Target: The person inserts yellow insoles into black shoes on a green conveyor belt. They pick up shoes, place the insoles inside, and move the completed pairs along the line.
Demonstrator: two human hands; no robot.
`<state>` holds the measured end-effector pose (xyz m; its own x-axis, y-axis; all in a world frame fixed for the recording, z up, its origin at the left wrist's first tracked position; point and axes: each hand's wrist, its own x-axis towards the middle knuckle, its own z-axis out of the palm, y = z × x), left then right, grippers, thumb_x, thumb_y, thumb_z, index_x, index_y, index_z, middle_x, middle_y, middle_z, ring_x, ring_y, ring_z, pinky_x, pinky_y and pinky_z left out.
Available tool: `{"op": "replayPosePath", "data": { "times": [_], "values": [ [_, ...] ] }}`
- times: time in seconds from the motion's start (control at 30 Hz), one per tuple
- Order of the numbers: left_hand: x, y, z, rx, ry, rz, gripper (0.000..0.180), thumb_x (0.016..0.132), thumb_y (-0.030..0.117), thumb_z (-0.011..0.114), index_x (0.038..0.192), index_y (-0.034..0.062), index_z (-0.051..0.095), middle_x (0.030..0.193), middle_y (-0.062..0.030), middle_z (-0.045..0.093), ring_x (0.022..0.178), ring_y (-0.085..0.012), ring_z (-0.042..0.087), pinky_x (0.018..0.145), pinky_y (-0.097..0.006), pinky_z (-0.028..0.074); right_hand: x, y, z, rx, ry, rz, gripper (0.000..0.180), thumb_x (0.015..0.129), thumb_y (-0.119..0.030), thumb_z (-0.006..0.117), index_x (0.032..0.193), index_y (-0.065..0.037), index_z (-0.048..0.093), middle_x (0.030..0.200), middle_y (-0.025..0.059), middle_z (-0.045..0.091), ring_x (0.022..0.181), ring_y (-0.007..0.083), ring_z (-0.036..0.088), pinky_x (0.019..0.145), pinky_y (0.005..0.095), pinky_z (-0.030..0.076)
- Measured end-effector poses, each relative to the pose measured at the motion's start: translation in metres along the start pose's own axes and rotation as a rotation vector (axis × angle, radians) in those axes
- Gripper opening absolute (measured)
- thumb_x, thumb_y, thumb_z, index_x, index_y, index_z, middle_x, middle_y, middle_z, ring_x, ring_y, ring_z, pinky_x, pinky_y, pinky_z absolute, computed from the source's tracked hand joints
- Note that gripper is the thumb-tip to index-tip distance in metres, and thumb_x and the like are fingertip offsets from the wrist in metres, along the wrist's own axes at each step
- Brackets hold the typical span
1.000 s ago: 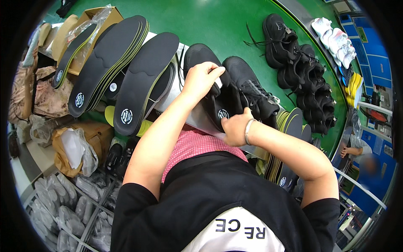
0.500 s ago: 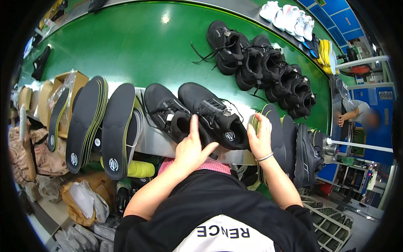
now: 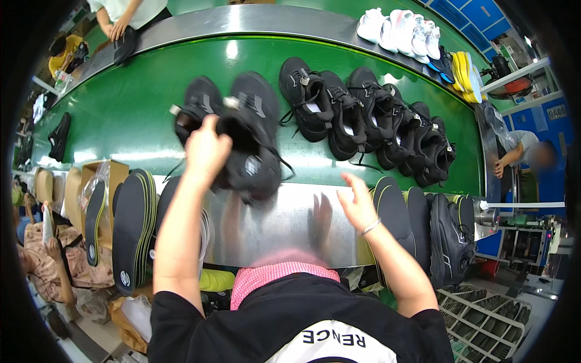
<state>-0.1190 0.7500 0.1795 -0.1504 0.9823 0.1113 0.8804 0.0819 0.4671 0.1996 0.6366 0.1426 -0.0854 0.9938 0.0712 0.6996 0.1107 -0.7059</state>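
Observation:
My left hand (image 3: 207, 151) is closed on a pair of black sneakers, fingers gripping the collars where the two meet. The left sneaker (image 3: 203, 95) and the right sneaker (image 3: 259, 115) point away from me over the green belt's near side, their laces dangling. A round white mark shows on the insole inside the right one; motion blurs the pair a little. Over the bare metal ledge (image 3: 296, 227), my right hand (image 3: 358, 207) is open with fingers apart, touching nothing. It is nearest the stack of black insoles (image 3: 392, 212).
A row of black sneakers (image 3: 369, 115) stands on the green belt (image 3: 151, 139). More insole stacks (image 3: 134, 224) lie left along the ledge, by a cardboard box (image 3: 115, 175). White shoes (image 3: 399, 33) sit on the far rail. Other people work at far left and right.
The sneaker pair has gone from the metal ledge up and left onto or over the belt, in my left hand. My right hand has come away from them. A person now shows at top left.

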Motion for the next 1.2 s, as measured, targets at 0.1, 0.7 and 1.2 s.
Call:
{"op": "replayPosePath", "data": {
  "times": [0.1,0.7,1.2],
  "values": [
    [0.063,-0.042,-0.032,0.035,0.072,-0.064,0.053,0.072,0.023,0.054,0.121,0.0095,0.04,0.088,-0.0252,0.059,0.085,-0.0384,0.057,0.076,-0.044,0.045,0.06,0.006,-0.008,-0.206,0.098,-0.006,0.049,0.073,-0.018,0.057,0.119,-0.007,0.043,0.113,0.0218,0.047,0.106,0.0354,0.044,0.092,0.0406,0.034],
    [-0.042,0.077,0.084,-0.533,-0.12,0.142,0.076,0.067,0.031,0.07,0.126,0.0027,0.032,0.126,-0.0199,0.035,0.119,-0.0333,0.03,0.099,-0.041,0.024,0.037,-0.073,0.014,-0.409,-0.301,0.23,0.036,0.06,-0.031,0.072,0.084,-0.009,0.055,0.094,0.0203,0.046,0.08,0.0352,0.054,0.066,0.0407,0.047],
    [-0.187,0.049,0.037,-0.348,-0.082,0.491,0.043,0.061,0.007,0.063,0.1,-0.0009,0.049,0.103,-0.0163,0.052,0.097,-0.0344,0.049,0.086,-0.04,0.039,-0.078,-0.117,-0.029,-0.339,-0.558,-0.178,0.042,0.07,-0.025,0.065,0.105,-0.005,0.052,0.085,0.0109,0.059,0.075,0.0249,0.059,0.062,0.0345,0.047]
  ]
}}
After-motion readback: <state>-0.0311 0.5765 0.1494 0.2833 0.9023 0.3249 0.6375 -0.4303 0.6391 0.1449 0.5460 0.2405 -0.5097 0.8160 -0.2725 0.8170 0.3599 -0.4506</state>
